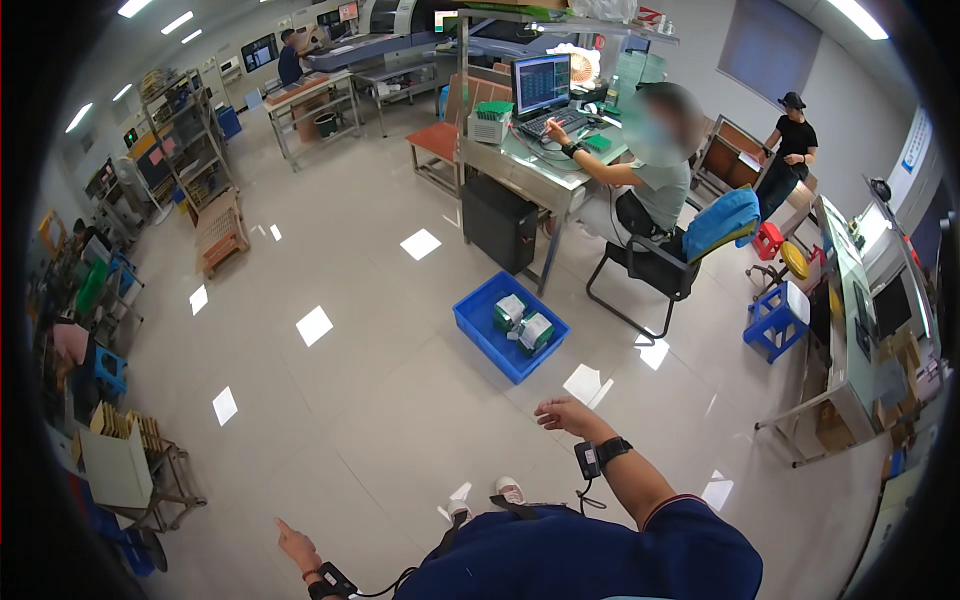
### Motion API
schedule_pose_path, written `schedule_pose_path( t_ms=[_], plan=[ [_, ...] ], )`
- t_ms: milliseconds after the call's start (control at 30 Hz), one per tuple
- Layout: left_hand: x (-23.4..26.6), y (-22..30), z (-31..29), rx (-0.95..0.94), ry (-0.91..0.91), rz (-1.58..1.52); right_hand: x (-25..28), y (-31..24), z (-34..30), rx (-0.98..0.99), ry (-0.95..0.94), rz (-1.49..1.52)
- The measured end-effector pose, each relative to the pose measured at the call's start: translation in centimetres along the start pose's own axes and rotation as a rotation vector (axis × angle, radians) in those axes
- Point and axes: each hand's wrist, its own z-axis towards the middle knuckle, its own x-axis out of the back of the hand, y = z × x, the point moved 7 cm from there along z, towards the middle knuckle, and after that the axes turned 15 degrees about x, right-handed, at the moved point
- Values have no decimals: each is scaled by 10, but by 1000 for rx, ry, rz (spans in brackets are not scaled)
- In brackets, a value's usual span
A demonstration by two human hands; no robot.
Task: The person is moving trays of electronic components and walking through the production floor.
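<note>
My left hand hangs low over the floor at the lower left, a finger stretched out and nothing visible in it. In front of my body, my right hand is loosely bent with its fingers partly apart, also holding nothing. Closest to the right hand is a blue plastic bin on the floor, apart from it. Inside the bin lie green-and-white bundles, too small to make out exactly. Each wrist wears a black strap with a small cabled box.
A seated person works at a desk with a laptop; their black chair stands right of the bin. A blue stool and a workbench are at the right. A wooden pallet and a cart stand left.
</note>
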Motion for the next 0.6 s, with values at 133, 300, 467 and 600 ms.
schedule_pose_path(
  t_ms=[133,300,467,600],
  plan=[
    [-56,36,-12,-281,-244,223,-21,-24,6,70,-85,-87],
    [-169,100,-143,-968,-704,726,-109,-74,14,240,-350,-388],
    [-241,82,-301,-1401,-1229,636,-251,-121,-32,1101,-623,-829],
    [-264,95,-382,-1493,-1282,605,-307,-93,-67,1036,-974,-1109]
  ],
)
